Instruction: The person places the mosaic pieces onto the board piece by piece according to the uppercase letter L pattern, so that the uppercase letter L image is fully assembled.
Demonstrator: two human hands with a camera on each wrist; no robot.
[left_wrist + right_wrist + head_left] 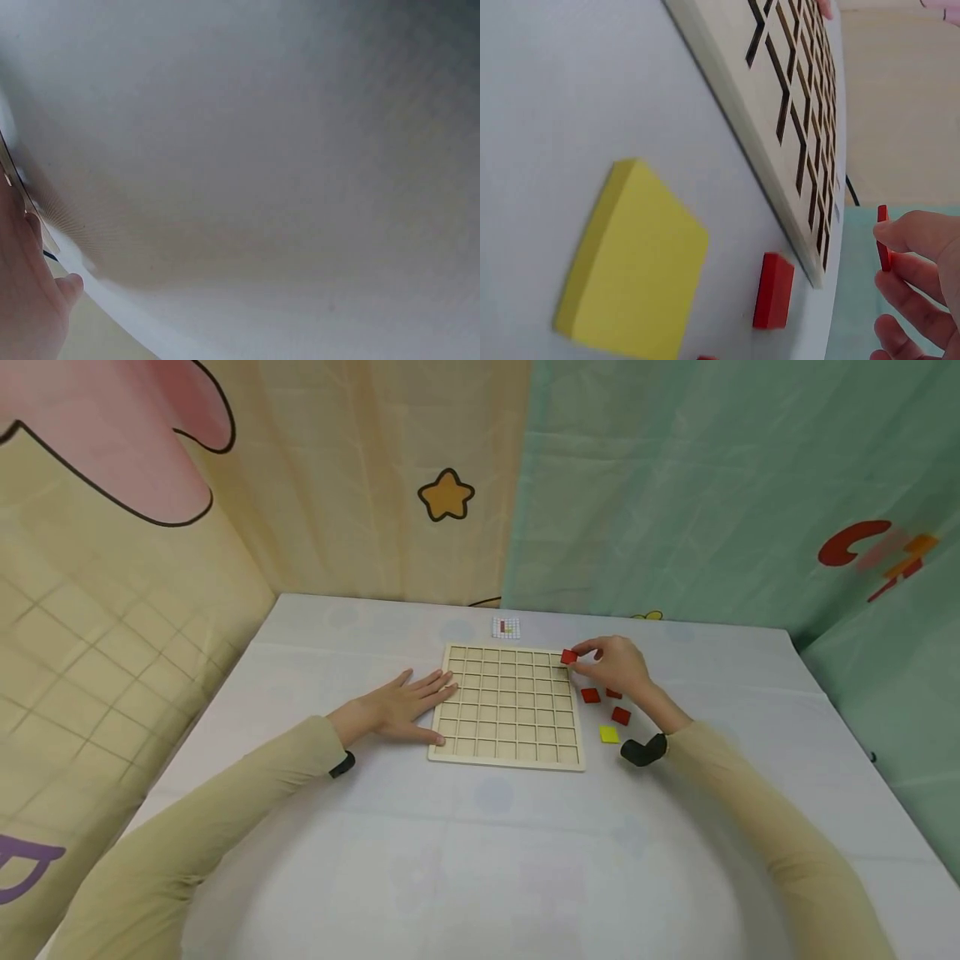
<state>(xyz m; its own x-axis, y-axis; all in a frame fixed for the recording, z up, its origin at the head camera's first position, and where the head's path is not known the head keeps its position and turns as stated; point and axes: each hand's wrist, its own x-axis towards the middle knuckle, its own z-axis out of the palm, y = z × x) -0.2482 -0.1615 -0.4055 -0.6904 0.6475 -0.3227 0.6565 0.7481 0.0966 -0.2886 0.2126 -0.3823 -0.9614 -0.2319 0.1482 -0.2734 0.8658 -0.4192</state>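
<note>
Right hand (617, 662): fingers pinch a red tile (569, 657) at the far right corner of the wooden board (507, 766). In the right wrist view, the tile shows edge-on, long axis near upright. Left hand (401, 706): fingers spread across the board's left edge. Board lies flat on the bench (495, 860).

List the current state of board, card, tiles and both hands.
Pale square wooden grid board: flat, grid side up.
Left hand: fingers spread, touching the board's left edge.
Red square tile: held near the board's far right corner.
Right hand: pinching that tile.
Three more red square tiles: loose, right of the board.
Yellow square tile: lying flat.
Small white gridded card: flat, beyond the board.
</note>
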